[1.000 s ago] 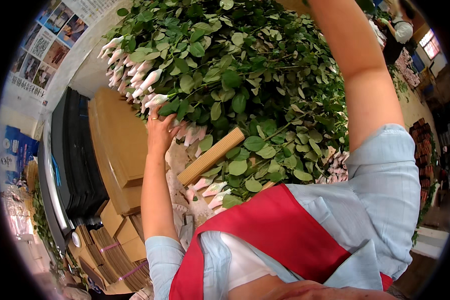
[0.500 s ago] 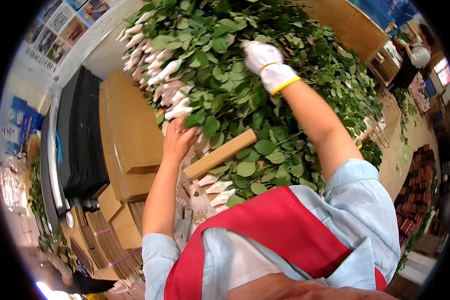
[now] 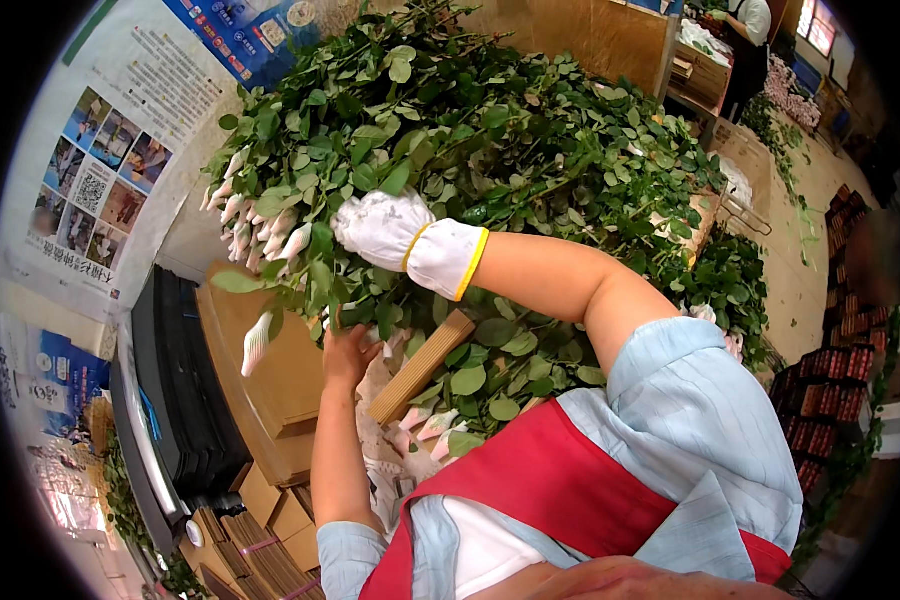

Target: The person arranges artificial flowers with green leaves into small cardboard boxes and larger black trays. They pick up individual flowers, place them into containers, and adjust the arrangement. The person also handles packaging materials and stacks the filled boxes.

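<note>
A heap of leafy stems (image 3: 500, 160) with pale, netted flower buds (image 3: 270, 235) along its left side fills the centre. Within it my right hand (image 3: 380, 228), in a white glove with yellow trim, is closed among the leaves; what its fingers grip is hidden. One bud (image 3: 261, 345) hangs apart, lower left of that hand. My bare left hand (image 3: 348, 350) touches the heap's lower edge, fingers apart and partly under leaves. Below it lies a ribbed cardboard strip (image 3: 420, 370), with further buds beside it.
Cardboard sheets (image 3: 275, 540) and dark stacked sheets (image 3: 185, 400) are at left, below a poster-covered wall (image 3: 110, 150). A wooden board (image 3: 600, 40) stands at the back. A co-worker (image 3: 745, 40) is at upper right, dark stacked bundles (image 3: 820, 400) at right.
My right arm has swung down and left, bringing the gloved hand into the left part of the heap. A bud now hangs out leftward. My left hand sits lower in the picture.
</note>
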Action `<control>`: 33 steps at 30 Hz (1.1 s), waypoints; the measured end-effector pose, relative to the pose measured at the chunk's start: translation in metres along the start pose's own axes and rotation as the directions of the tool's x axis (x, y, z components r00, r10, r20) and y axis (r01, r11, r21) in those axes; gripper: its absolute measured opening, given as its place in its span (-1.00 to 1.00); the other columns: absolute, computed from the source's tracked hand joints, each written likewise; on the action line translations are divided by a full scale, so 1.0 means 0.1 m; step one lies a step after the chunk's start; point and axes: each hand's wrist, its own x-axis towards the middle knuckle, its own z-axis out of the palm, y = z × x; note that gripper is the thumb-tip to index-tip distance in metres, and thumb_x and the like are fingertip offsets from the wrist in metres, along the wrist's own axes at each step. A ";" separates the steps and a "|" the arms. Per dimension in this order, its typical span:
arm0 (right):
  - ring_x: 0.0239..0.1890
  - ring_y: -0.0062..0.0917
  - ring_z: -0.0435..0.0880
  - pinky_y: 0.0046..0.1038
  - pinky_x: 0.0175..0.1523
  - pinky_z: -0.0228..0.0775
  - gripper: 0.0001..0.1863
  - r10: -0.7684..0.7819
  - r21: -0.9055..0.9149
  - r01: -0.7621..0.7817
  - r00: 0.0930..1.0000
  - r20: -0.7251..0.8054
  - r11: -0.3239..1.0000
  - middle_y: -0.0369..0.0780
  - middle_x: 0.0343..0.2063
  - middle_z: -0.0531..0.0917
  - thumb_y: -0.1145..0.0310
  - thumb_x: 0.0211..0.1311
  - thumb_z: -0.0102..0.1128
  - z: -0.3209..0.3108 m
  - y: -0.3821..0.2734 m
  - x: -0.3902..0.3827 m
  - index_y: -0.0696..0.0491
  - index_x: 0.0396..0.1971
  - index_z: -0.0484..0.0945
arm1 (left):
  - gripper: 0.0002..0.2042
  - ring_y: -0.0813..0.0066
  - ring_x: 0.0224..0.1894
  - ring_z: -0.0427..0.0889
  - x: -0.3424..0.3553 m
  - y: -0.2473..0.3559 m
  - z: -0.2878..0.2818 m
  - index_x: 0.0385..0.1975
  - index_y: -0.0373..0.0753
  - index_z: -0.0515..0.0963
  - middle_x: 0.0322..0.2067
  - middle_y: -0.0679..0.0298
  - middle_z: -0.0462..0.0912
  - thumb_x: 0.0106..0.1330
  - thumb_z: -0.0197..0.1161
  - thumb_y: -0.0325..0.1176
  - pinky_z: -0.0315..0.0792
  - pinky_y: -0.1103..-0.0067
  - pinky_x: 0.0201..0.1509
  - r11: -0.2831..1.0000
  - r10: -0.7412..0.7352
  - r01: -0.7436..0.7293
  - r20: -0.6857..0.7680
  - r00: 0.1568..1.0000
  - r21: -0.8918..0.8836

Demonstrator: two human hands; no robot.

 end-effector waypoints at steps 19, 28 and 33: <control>-0.08 -0.21 0.71 -0.26 0.01 0.63 -0.50 0.042 -0.333 0.137 0.877 0.478 0.933 -0.23 -0.01 0.65 0.33 0.13 0.41 -1.30 -0.53 -1.78 -0.07 0.13 0.63 | -0.52 0.60 -0.39 0.58 -1.60 1.65 -1.05 0.35 -0.26 0.48 -0.35 0.29 0.63 0.45 0.33 -0.33 0.49 0.65 -0.33 -0.383 -0.276 0.309 0.427 0.861 -0.871; -0.08 -0.09 0.73 -0.15 -0.05 0.61 -0.56 -0.312 0.250 0.188 0.636 0.706 0.950 -0.07 -0.09 0.73 0.24 0.17 0.37 -0.71 -1.15 -1.43 0.01 0.06 0.62 | -0.62 0.76 -0.50 0.45 -1.57 1.85 -0.73 0.22 -0.32 0.59 -0.40 0.38 0.62 0.63 0.05 -0.21 0.34 0.74 -0.47 -0.199 -0.458 0.185 0.259 0.850 -0.962; -0.25 -0.09 0.76 -0.18 -0.17 0.62 -0.60 -0.349 0.322 0.150 0.566 0.747 0.935 -0.05 -0.28 0.76 0.35 0.23 0.31 -0.69 -1.02 -1.31 0.06 0.08 0.61 | -0.74 0.67 -0.42 0.51 -1.93 1.88 -1.22 0.00 -0.37 0.70 -0.29 0.27 0.69 0.53 0.22 -0.33 0.43 0.70 -0.33 -0.109 -0.677 -0.010 0.067 0.733 -0.994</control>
